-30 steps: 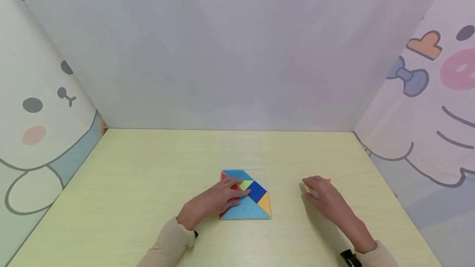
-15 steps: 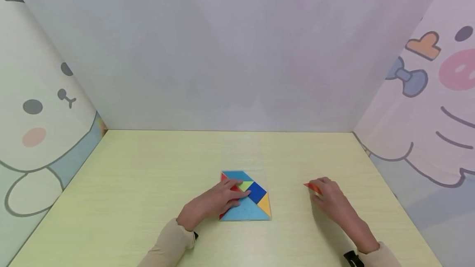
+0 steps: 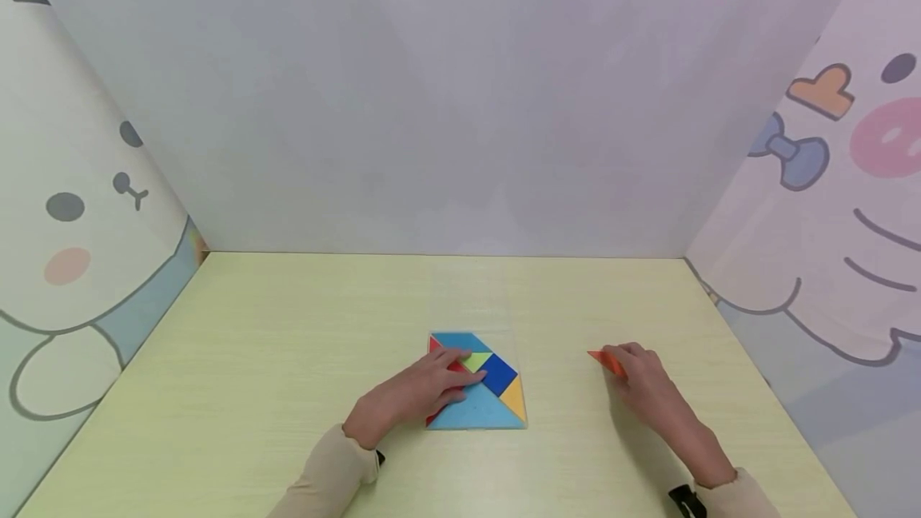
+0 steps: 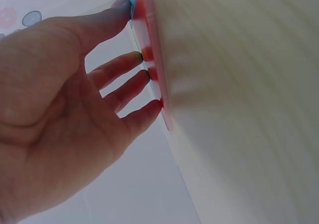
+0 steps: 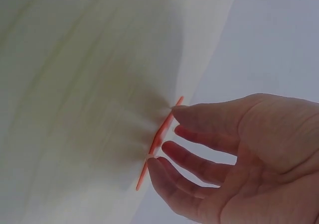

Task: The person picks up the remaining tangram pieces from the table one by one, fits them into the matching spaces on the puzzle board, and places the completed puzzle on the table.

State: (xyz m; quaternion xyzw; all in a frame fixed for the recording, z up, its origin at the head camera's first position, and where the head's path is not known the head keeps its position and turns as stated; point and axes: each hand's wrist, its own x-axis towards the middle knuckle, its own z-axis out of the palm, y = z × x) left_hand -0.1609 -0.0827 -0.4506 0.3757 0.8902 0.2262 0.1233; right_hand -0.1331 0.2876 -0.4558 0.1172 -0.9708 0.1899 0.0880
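Note:
A square tangram puzzle in a clear tray (image 3: 526, 414) lies at the middle of the table. Light blue, red, green, dark blue and yellow pieces fill most of it, with a bare corner at its upper right. My left hand (image 3: 420, 394) rests on its left side, fingertips over the red piece (image 4: 149, 30), which is partly hidden from above. To the right of the tray, my right hand (image 3: 651, 390) pinches an orange triangular tangram piece (image 3: 608, 360). In the right wrist view, thumb and fingers meet opposite edges of this orange piece (image 5: 158, 138), low over the table.
The pale wood-grain table (image 3: 302, 318) ends at a plain grey-white back wall (image 3: 446, 102). Printed cartoon panels stand at the left (image 3: 72, 142) and right (image 3: 849, 206). Between the puzzle and my right hand is a stretch of bare tabletop.
My right hand has drawn its fingers together on the orange piece and shifted slightly right; more of the piece now shows, turned with a point to the left. My left hand has stayed put.

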